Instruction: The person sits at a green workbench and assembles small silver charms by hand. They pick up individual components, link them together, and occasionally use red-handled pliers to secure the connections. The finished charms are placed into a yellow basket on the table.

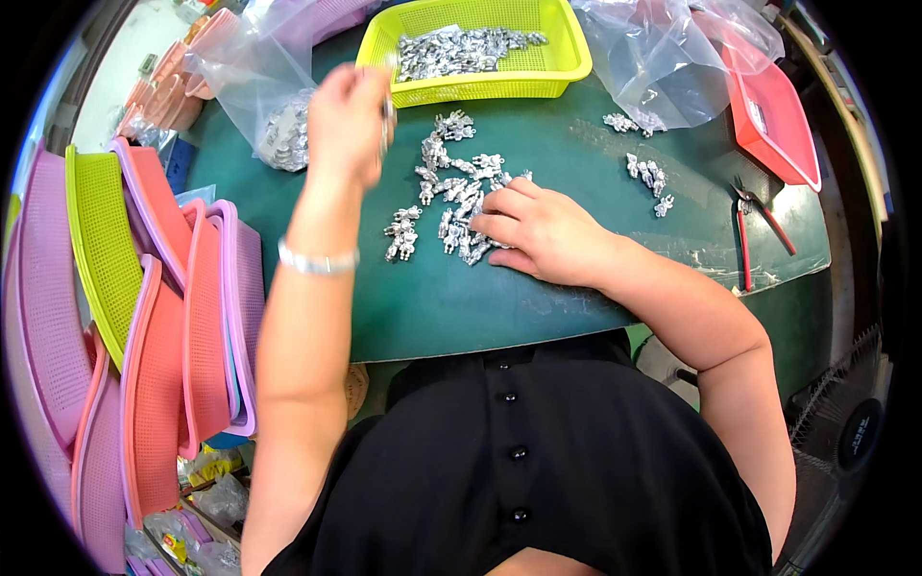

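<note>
Small silver metal figure charms (465, 192) lie in a loose heap on the green table, with a smaller cluster to their left. My right hand (552, 235) rests over the heap's right side, thumb and fingers apart, fingertips touching the charms. Raised beside the near left corner of the yellow-green basket (499, 90), my left hand (346, 120) is closed. Silver metal pieces (387, 125) show at its fingers, slightly blurred; they look like the same charms. Many more silver charms (461, 53) fill part of the basket.
A clear plastic bag (279, 125) of silver pieces lies left; another plastic bag (653, 77) is at the back right. Red-handled pliers (744, 235) lie near a red basket (783, 130). Several stacked colored baskets (158, 384) stand left; a fan (845, 432) stands lower right.
</note>
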The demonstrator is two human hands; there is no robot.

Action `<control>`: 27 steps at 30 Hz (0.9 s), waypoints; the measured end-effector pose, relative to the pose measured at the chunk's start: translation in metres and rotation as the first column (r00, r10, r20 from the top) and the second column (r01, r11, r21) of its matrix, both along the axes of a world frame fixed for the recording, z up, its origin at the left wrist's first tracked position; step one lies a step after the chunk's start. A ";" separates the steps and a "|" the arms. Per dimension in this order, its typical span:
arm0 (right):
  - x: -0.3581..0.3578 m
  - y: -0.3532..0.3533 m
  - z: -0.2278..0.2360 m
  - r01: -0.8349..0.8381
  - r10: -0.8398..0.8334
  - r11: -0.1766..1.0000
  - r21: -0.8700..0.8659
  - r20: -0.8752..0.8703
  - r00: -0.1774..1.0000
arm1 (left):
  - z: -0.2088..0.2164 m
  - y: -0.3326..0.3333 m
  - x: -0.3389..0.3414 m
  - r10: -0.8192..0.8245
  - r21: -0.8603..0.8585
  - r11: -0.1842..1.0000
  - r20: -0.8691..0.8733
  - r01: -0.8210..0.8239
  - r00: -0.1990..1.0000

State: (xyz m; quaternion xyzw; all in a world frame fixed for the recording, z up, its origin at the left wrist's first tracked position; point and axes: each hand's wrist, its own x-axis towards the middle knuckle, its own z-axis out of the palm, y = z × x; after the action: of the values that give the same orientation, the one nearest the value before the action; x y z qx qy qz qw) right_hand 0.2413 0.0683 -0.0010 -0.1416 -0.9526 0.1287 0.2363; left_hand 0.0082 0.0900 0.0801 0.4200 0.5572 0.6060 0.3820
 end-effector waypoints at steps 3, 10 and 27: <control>0.006 0.003 0.004 -0.037 0.031 0.990 -0.134 -0.047 0.998 | 0.008 0.082 -0.009 0.047 0.116 0.993 -0.066 -0.039 0.997; 0.016 0.021 0.011 -0.012 -0.118 0.885 -0.466 -0.250 0.961 | -0.038 0.152 -0.028 0.141 0.080 0.989 -0.750 -0.122 0.646; 0.030 -0.017 0.035 0.103 -0.084 0.988 -0.113 0.164 0.983 | -0.069 -0.132 0.030 -0.162 0.043 0.913 -0.875 0.406 0.456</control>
State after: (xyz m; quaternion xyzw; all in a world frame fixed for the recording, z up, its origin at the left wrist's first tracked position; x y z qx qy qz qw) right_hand 0.2718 0.0511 0.0336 -0.2101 -0.9512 0.1631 0.1566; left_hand 0.0382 -0.0422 0.0111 0.7947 0.5135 0.3088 0.0972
